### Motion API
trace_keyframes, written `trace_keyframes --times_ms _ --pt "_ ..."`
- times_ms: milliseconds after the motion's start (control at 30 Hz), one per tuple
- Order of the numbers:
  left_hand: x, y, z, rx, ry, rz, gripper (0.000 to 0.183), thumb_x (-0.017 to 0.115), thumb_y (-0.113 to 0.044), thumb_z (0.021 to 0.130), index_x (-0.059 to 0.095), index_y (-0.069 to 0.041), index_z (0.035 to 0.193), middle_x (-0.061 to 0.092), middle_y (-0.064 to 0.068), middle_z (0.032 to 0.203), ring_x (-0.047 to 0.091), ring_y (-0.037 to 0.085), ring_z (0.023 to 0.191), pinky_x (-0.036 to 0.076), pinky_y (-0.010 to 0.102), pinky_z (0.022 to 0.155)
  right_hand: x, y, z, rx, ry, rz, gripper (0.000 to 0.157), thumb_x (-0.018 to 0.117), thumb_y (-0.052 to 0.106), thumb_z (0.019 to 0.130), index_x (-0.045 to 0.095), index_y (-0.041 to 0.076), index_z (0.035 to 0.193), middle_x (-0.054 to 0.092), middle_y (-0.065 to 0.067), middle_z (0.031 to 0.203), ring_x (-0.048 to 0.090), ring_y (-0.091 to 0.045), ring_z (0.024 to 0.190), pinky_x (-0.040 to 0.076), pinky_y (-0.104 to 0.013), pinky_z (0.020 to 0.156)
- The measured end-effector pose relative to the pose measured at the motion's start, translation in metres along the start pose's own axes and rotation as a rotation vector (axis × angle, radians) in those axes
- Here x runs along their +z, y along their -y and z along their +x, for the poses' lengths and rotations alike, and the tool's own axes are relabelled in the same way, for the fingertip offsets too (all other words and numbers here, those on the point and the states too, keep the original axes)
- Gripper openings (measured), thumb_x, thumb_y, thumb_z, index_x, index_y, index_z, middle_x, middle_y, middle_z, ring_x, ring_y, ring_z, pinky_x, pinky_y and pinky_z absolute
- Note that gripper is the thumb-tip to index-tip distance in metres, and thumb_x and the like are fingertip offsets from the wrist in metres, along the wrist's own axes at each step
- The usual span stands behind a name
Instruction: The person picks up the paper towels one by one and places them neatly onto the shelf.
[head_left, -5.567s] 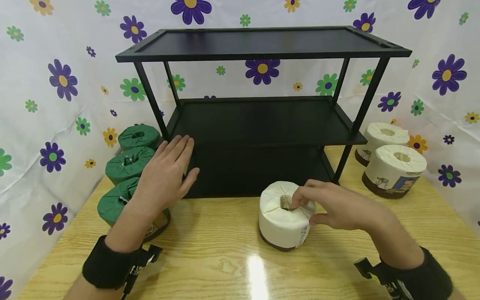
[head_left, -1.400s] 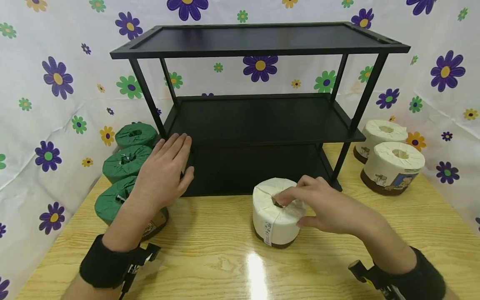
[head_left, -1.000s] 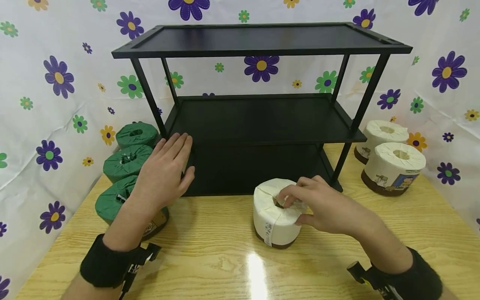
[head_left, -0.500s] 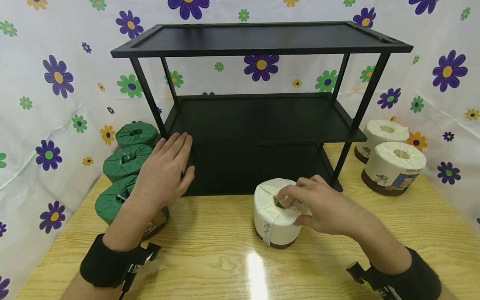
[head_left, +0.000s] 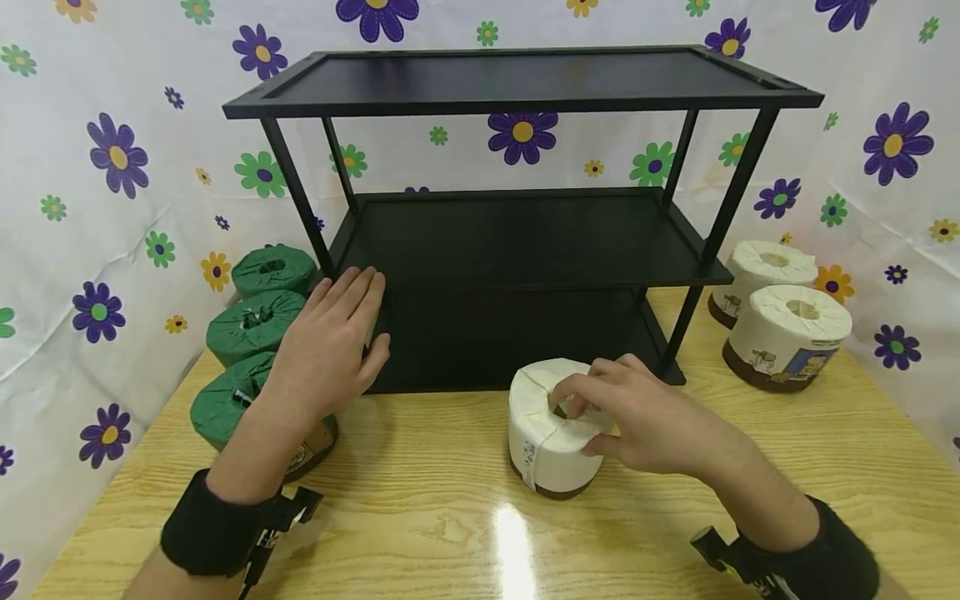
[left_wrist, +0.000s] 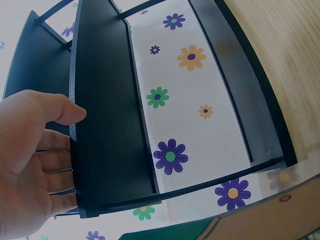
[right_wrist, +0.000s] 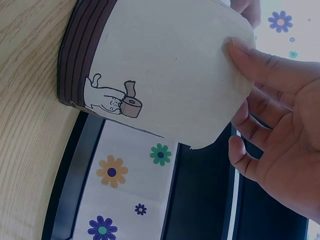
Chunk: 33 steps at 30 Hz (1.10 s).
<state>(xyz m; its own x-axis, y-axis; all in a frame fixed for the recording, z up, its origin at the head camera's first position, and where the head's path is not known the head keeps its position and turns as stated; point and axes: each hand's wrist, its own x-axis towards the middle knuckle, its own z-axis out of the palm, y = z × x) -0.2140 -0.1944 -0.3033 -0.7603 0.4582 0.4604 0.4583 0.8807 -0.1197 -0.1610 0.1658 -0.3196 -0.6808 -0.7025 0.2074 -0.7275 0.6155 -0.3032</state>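
My right hand [head_left: 641,412] grips a toilet paper roll [head_left: 551,454] in a cream paper wrapper with a brown bottom band. Its fingers dip into the core hole and the thumb presses the outer side. In the right wrist view, a cat drawing shows on the wrapper of this toilet paper roll [right_wrist: 165,65]. The roll stands upright near the table's middle, just in front of the black three-tier shelf rack [head_left: 517,242]. My left hand [head_left: 322,350] lies with straight fingers on the middle shelf's front left corner; in the left wrist view its thumb [left_wrist: 70,111] overlaps the shelf edge.
Several green-wrapped toilet paper rolls [head_left: 255,325] stand in a row left of the rack, partly behind my left forearm. Two more cream rolls [head_left: 787,342] stand at the right. A flowered cloth [head_left: 97,233] hangs behind the wooden table [head_left: 420,533].
Over the last several seconds the held roll has turned: the printed strip on its side has swung from the right to the front left. The roll sits slightly further left. My left hand keeps its place.
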Motion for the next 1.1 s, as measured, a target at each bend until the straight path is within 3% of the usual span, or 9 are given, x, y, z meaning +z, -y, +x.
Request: trace_keyframes --times_ms 1100 --pt "0.003 0.0004 -0.001 0.009 -0.027 0.0 0.061 0.058 -0.024 0.094 0.045 0.007 0.145 0.046 0.025 0.15 0.041 0.041 0.141 0.032 0.056 0.117 0.0066 0.0047 0.0031 -0.021 -0.016 -0.01 0.049 0.09 0.021 0.072 0.061 0.02 0.112 0.065 0.013 0.091 0.055 -0.008 0.089 0.043 -0.037 0.089"
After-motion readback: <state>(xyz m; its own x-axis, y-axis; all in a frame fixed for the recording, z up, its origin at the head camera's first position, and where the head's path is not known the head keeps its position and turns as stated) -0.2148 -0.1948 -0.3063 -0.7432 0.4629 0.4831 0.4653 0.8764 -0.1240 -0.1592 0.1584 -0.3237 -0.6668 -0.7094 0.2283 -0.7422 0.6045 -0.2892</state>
